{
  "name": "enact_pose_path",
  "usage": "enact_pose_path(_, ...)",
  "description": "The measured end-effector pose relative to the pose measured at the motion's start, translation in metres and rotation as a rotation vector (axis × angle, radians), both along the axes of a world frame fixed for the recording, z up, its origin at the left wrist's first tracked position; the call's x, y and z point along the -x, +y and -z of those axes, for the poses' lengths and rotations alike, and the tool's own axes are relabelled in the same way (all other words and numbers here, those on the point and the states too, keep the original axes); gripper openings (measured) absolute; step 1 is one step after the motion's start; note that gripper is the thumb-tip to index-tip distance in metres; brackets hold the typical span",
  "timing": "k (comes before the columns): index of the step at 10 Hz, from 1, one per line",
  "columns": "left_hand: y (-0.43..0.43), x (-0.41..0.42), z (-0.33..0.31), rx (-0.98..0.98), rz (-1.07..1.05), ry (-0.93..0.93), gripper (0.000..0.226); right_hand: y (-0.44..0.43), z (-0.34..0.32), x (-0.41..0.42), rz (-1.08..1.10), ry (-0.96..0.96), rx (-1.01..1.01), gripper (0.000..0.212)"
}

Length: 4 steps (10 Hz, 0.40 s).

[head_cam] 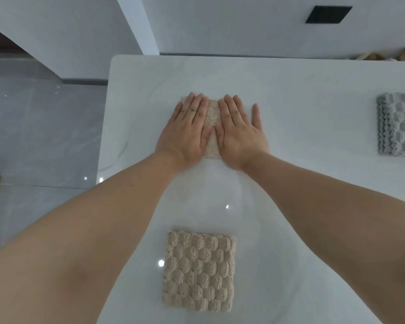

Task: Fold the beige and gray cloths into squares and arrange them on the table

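A folded beige cloth (212, 115) lies on the white table (302, 188) at the middle far side. My left hand (188, 132) and my right hand (240, 134) press flat on it side by side, fingers straight, covering most of it. Only a narrow strip of cloth shows between them. A second beige cloth (198, 271), folded into a square with a bumpy texture, lies near the front edge. A folded gray cloth (398, 125) with the same texture lies at the right, partly cut off by the frame.
The table's left edge runs beside a glossy gray floor (40, 136). A wall stands behind the table's far edge. Some tan objects (388, 54) sit at the far right corner.
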<state>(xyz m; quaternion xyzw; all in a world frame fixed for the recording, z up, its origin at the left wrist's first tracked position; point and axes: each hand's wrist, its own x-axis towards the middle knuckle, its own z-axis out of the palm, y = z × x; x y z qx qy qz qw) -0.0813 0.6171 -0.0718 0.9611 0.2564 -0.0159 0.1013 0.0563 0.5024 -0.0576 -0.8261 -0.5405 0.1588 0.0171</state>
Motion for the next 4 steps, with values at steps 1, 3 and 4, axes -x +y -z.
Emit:
enact_pose_path(1, -0.003, -0.002, 0.0, -0.004, -0.044, 0.016, 0.065, 0.001, 0.001, 0.001, 0.022, 0.013, 0.006, 0.063)
enact_pose_path(3, -0.002, -0.015, -0.027, 0.118, -0.092, 0.216, 0.067, 0.01, -0.019, -0.004, 0.006, 0.061, 0.163, 0.064)
enact_pose_path(4, 0.0, -0.015, -0.049, 0.081, -0.057, 0.302, 0.066, 0.013, -0.038, -0.008, -0.039, 0.106, 0.173, 0.063)
